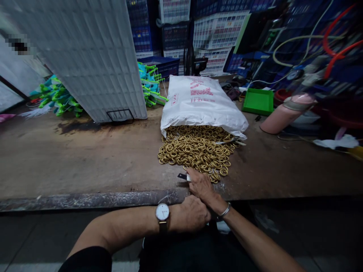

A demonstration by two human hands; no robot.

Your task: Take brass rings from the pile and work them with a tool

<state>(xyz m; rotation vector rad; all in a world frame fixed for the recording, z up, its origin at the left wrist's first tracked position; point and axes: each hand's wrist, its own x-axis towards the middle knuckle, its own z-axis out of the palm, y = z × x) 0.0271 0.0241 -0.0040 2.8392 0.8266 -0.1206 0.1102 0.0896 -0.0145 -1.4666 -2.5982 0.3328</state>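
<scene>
My right hand is closed at the near edge of a heap of brass-coloured rings. A small dark blade with a hole in it and a white wrapping sticks out from between its fingers, pointing left. My left hand, with a watch on its wrist, is a fist just below the right hand, at the table's front edge. Whatever it may grip is hidden. The rings spill from the open mouth of a white woven sack with red print, lying on its side.
A tall grey corrugated panel stands at the left on the wooden table. Green and blue plastic pieces lie behind it. At the right are a green tray, a pink bottle and hoses. Stacked crates line the back.
</scene>
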